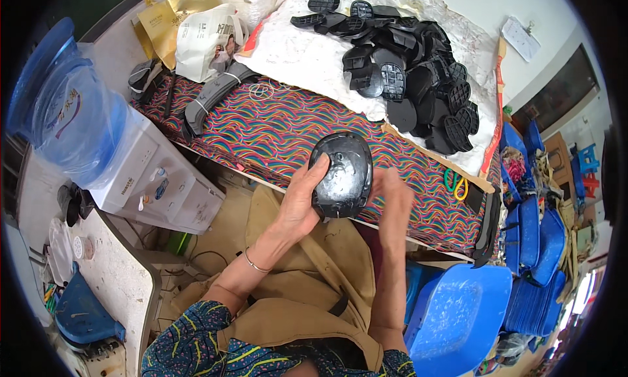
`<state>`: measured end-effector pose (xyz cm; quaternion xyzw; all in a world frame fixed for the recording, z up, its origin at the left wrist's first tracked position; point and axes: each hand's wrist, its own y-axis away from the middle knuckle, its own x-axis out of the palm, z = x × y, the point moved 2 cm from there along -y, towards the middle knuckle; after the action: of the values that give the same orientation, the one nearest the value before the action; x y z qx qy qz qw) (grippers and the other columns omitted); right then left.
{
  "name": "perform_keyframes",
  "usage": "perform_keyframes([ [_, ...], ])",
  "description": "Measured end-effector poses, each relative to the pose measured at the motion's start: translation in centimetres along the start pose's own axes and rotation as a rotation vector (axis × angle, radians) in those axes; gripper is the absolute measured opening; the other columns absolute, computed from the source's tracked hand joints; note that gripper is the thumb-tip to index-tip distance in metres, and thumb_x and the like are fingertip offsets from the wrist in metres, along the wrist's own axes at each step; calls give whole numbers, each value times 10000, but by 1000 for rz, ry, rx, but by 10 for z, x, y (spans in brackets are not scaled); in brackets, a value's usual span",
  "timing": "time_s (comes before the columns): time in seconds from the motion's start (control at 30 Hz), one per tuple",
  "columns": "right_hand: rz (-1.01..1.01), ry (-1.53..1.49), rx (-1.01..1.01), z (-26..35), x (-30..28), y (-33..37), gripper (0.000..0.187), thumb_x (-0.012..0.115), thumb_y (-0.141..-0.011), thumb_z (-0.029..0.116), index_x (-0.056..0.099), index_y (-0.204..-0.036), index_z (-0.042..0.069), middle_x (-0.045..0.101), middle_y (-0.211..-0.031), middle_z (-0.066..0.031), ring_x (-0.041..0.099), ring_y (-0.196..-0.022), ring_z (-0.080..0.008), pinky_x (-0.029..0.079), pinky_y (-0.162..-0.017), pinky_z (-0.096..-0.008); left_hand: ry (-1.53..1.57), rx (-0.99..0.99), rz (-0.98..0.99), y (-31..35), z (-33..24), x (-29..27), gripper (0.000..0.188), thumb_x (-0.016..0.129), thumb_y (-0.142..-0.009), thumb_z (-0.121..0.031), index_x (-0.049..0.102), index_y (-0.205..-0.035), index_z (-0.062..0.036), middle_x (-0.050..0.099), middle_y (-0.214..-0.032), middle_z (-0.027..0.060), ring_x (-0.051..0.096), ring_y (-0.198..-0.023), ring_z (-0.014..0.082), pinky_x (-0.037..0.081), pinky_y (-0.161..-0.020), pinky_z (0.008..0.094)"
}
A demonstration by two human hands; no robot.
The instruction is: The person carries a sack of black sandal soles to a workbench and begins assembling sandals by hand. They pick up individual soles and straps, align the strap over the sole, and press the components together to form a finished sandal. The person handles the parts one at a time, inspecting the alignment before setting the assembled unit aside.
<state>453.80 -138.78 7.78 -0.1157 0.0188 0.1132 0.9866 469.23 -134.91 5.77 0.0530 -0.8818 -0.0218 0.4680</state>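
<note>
The left hand (299, 200) is closed on a black moulded piece (341, 181), thumb pressed flat on its face and the other fingers tucked behind, mostly hidden. The right hand (394, 192) is bent in at the piece's right edge, blurred; whether its fingers grip the rim or something small, I cannot tell. Between the two hands the piece stands tilted, its face upward: a rounded oval, glossy, with pale reflections across the middle, a small round mark near the thumb tip and a darker raised rim. Just beyond the fingers runs a cloth (288, 125) of wavy multicoloured stripes, and farther off, ahead and to the right, a pile of black pieces (418, 69), several with gridded faces, lies on a white sheet (307, 56). Ahead and left of the fingers, a white bag (203, 43) and a gold bag (160, 24) bear printing, as does the blue water bottle (82, 115) on its white dispenser (157, 174). Right of the fingers lie scissors (458, 184) with green and yellow handles; nearer the body on that side is a blue tub (461, 311), with stacked blue trays (533, 302) farther out.
</note>
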Motion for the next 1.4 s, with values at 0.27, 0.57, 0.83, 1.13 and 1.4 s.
perform_keyframes([
  [0.27, -242, 453, -231, -22, 16, 13, 273, 453, -1002, 176, 591, -1109, -34, 568, -659, -172, 561, -595, -233, 438, -598, -368, -104, 102, -185, -7, 16, 16, 379, 554, -985, -308, 545, -1239, -26, 658, -1084, 61, 661, -913, 139, 551, -806, 297],
  [0.57, -222, -115, -3, -22, -18, -6, 275, 457, -1011, 244, 535, -898, 6, 484, -769, -11, 417, -733, -104, 369, -639, -294, -416, 128, -23, -21, 29, 27, 383, 565, -982, -298, 607, -1184, 24, 674, -1036, 43, 627, -886, 77, 515, -791, 235],
  [0.83, -494, -309, 21, -34, -40, -3, 294, 478, -1016, 242, 617, -961, -10, 571, -866, 1, 469, -809, -76, 410, -733, -240, -206, -168, 245, -17, 35, 34, 518, 440, -1032, -339, 396, -1396, 27, 520, -1333, 88, 516, -1189, 147, 420, -1018, 321],
  [1.13, -618, -361, -64, -18, -34, 9, 320, 439, -1026, 238, 568, -857, 0, 517, -781, 15, 420, -752, -75, 371, -667, -262, -1155, 577, 210, 14, 41, 39, 307, 477, -1001, -168, 541, -1203, 54, 610, -956, 96, 545, -859, 115, 442, -751, 263],
  [1.4, -538, -103, -167, -26, -40, 11, 312, 413, -1028, 239, 572, -924, -9, 551, -806, -13, 453, -751, -89, 398, -681, -255, -763, 232, 227, 10, 38, 37, 299, 476, -1006, -188, 544, -1172, 51, 567, -889, 33, 486, -799, 96, 422, -734, 264],
])
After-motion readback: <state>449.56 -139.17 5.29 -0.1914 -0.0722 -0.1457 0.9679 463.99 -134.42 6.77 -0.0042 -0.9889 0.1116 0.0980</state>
